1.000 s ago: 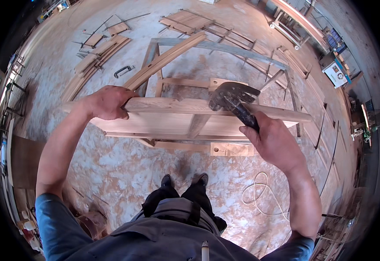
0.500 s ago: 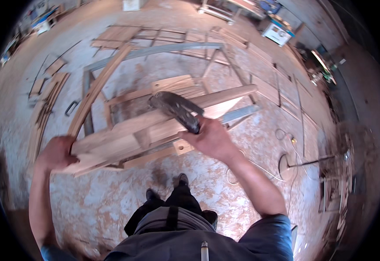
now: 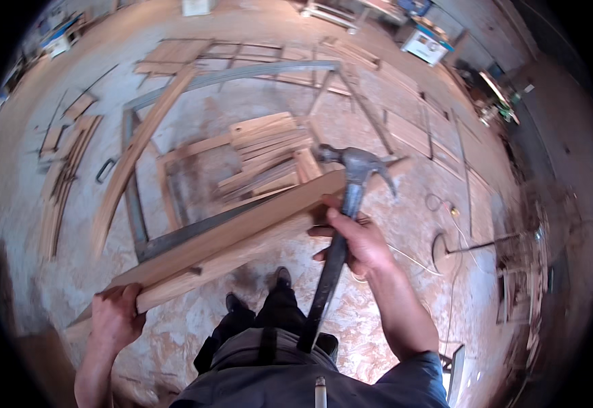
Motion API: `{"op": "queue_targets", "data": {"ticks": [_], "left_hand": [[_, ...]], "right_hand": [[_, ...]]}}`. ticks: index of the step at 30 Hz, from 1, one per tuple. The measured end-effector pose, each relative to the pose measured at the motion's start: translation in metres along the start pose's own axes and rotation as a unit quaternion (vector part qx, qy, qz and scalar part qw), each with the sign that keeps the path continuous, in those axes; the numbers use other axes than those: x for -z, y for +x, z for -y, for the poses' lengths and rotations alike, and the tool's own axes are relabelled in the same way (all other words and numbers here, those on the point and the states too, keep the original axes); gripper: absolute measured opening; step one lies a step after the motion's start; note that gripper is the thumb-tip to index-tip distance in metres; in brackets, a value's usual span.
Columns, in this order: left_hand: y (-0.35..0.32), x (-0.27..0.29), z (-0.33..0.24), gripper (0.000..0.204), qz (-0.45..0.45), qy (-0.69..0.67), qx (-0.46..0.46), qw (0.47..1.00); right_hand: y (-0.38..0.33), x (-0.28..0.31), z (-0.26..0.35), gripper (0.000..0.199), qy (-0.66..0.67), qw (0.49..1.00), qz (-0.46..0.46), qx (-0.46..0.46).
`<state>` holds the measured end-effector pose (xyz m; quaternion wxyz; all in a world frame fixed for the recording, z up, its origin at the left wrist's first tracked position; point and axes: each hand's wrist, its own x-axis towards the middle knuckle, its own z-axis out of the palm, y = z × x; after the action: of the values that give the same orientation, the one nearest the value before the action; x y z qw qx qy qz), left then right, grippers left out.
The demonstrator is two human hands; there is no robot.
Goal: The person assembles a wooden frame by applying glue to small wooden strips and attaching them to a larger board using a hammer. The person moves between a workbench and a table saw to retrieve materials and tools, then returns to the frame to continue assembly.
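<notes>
Wooden boards [image 3: 235,234], stacked together, are held slanted above the floor, running from lower left to upper right. Left hand [image 3: 114,316] is clamped on their lower end. Right hand [image 3: 352,238] is closed around a claw hammer [image 3: 342,224] and presses against the upper end. Loose planks [image 3: 269,153] lie on the chipboard floor [image 3: 405,319] beyond.

Tilted wooden boards [image 3: 228,241], claw hammer [image 3: 351,204]

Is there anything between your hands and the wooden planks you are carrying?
Nothing visible: the left hand grips the low end of the planks directly, and the right hand presses on their upper end while also holding a hammer.
</notes>
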<state>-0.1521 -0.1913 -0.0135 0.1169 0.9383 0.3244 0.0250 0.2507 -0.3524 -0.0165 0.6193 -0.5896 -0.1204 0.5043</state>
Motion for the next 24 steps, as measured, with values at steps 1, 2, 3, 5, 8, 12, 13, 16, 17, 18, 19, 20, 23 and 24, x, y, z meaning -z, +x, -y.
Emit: {"op": "queue_targets", "data": {"ticks": [1,2,3,5,8,12,13,16,17,18,19,20,23,24], "left_hand": [[-0.003,0.0,-0.002,0.042,-0.002,0.008,0.002,1.0],[-0.006,-0.002,-0.005,0.044,-0.001,0.007,-0.01,1.0],[-0.009,-0.005,-0.008,0.047,0.004,0.007,-0.015,1.0],[-0.013,-0.014,-0.02,0.046,-0.016,0.004,-0.023,1.0],[-0.016,-0.034,-0.043,0.033,-0.025,0.009,-0.02,0.999],[-0.008,-0.057,-0.075,0.028,-0.063,0.019,-0.026,0.998],[-0.007,-0.064,-0.079,0.03,-0.079,0.035,-0.036,0.996],[-0.008,-0.075,-0.089,0.042,-0.07,0.063,-0.058,0.994],[-0.01,-0.079,-0.092,0.044,-0.07,0.054,-0.053,0.995],[-0.012,-0.086,-0.096,0.046,-0.07,0.046,-0.046,0.995],[-0.015,-0.091,-0.099,0.048,-0.067,0.032,-0.035,0.997],[-0.019,-0.096,-0.1,0.054,-0.02,0.007,-0.041,0.999],[-0.021,-0.121,-0.105,0.056,0.028,-0.013,-0.051,0.998],[-0.023,-0.13,-0.107,0.056,0.058,-0.014,-0.059,0.996]], "right_hand": [[0.002,0.002,-0.002,0.049,-0.001,1.0,0.02,0.004],[0.003,0.004,-0.004,0.048,-0.01,1.0,0.024,0.009],[0.004,0.007,-0.007,0.043,-0.014,1.0,-0.011,0.002],[0.005,0.016,-0.011,0.035,-0.029,0.998,-0.049,0.009],[0.003,0.039,-0.015,0.032,-0.043,0.992,-0.109,0.045],[0.007,0.074,-0.024,0.034,-0.057,0.986,-0.142,0.061],[0.009,0.083,-0.026,0.035,-0.059,0.985,-0.153,0.045],[0.011,0.109,-0.036,0.034,-0.069,0.983,-0.169,0.033],[0.01,0.118,-0.041,0.032,-0.076,0.98,-0.183,0.012],[0.009,0.127,-0.046,0.032,-0.076,0.979,-0.19,-0.013],[0.007,0.135,-0.051,0.032,-0.065,0.978,-0.196,-0.038],[0.005,0.143,-0.056,0.034,-0.085,0.977,-0.186,-0.054],[0.0,0.164,-0.075,0.039,-0.097,0.969,-0.208,-0.09],[-0.002,0.17,-0.083,0.039,-0.101,0.967,-0.209,-0.104]]}}
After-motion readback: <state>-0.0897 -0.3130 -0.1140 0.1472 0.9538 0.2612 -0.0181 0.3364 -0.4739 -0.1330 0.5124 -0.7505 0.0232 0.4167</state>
